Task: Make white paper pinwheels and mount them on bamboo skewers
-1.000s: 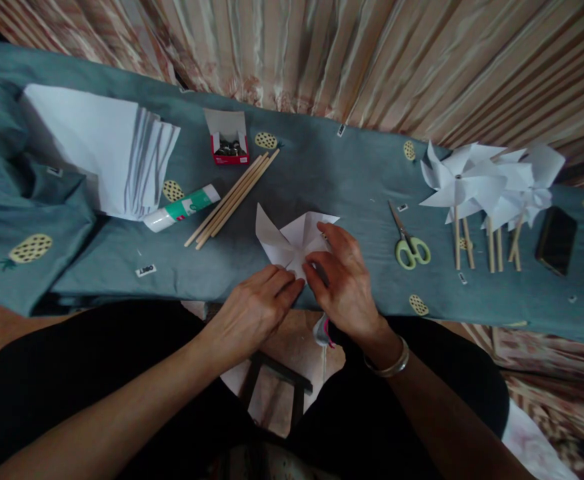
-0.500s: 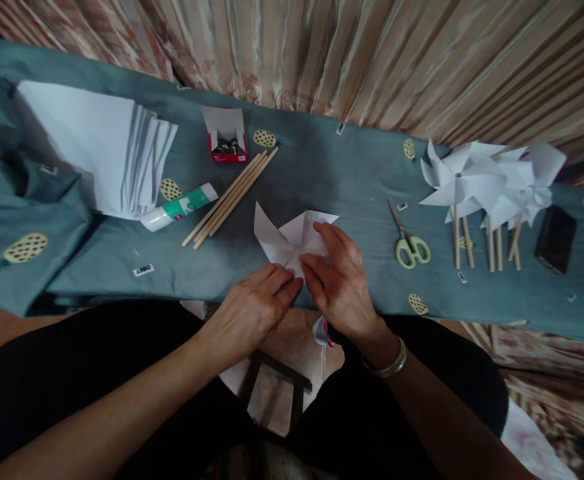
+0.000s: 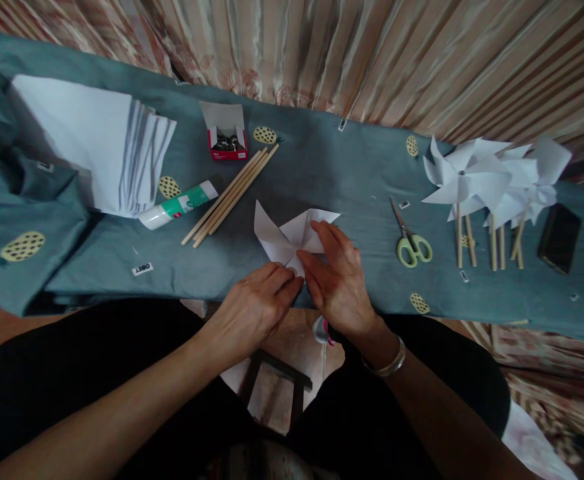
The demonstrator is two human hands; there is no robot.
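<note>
What I can't make out on my feed is the underside of the white paper pinwheel (image 3: 272, 240); it rests at the counter's near edge, between both hands, and its lower and right parts are partly covered. The left hand (image 3: 255, 300) has its fingers closed on the lower corner. The right hand (image 3: 345, 283) sets thumb near the centre and forefinger on the right blade, the two parted (whether they pinch anything between them, I cannot tell). In the group of pinwheels (image 3: 472, 175) at far right, the blades overlap so much that I can't count them. Small metallic pieces in the open red box (image 3: 231, 155) are too dark to identify.

The cloth-covered counter (image 3: 332, 173) is teal with yellow pineapple prints, bunched at the left beside a paper stack (image 3: 87, 140). Wooden sticks (image 3: 237, 200) lie beside a white-and-green tube (image 3: 178, 205); green-handled scissors (image 3: 412, 248) and a dark phone (image 3: 559, 237) sit to the right. Behind hangs a pleated curtain (image 3: 292, 53). Below, I see dark-clothed legs (image 3: 122, 347) and pale floor (image 3: 272, 407), with a dark frame cut off from view.
</note>
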